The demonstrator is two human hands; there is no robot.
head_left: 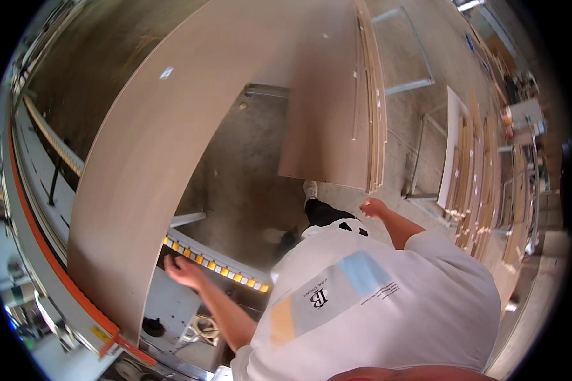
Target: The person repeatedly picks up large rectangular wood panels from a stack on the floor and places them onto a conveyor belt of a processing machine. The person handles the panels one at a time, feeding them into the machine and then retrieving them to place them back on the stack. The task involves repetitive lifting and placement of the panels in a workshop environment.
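Observation:
My left hand (184, 273) is held out with its fingers apart and nothing in them. It is beside the near edge of a long brown board (140, 146), with no clear contact between them. The board stretches from the machine at the lower left toward the top of the view. Out to my right, my right hand (374, 207) hangs by my side, its fingers curled in and no object showing in them. Just beyond that hand is the near corner of a stack of brown boards (327, 127).
Below the long board runs a rail with yellow rollers (219, 265). An orange-edged machine beam (38, 232) curves along the left. Metal frames (410, 84) and more stacked boards (473, 171) stand at the right. My shoe (310, 189) is on the concrete floor (235, 159).

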